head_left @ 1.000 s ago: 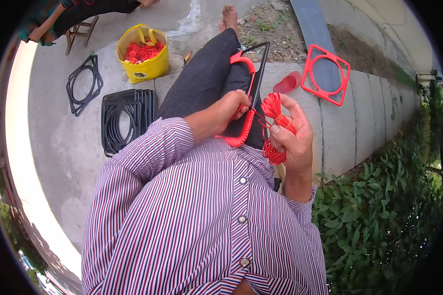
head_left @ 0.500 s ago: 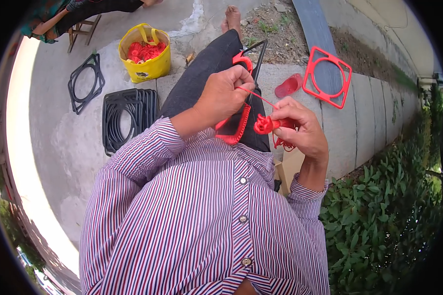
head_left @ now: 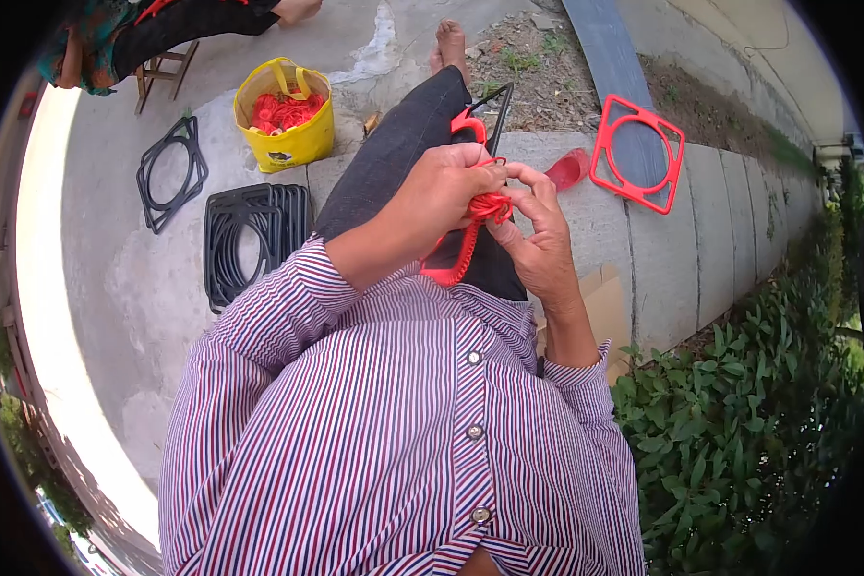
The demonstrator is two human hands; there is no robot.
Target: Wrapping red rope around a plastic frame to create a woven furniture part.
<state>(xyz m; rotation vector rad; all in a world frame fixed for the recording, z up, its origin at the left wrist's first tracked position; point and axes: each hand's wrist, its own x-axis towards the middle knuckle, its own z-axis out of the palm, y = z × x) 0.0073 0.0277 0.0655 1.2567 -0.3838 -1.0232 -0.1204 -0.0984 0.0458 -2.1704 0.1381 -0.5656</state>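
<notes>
A bundle of red cord [head_left: 491, 205] is between my two hands, over my lap. My left hand [head_left: 444, 188] pinches it from the left, with fingertips closed on the strands. My right hand [head_left: 540, 228] grips it from the right with bent thumb and fingers, and the fingertips of both hands nearly meet. Below the hands, a dark frame partly wound with red cord [head_left: 467, 252] rests on my thighs. The hands and the bundle hide much of this frame.
A yellow bag [head_left: 302, 144] of red cord stands ahead on the left. Near it are a stack of black frames [head_left: 292, 230] and a single black frame [head_left: 142, 182]. A red frame [head_left: 597, 158] and a red shoe [head_left: 568, 169] lie right. Another person [head_left: 154, 43] sits far left.
My right hand has moved left with the cord bundle, up to my left hand. The strand that was stretched between the hands no longer shows.
</notes>
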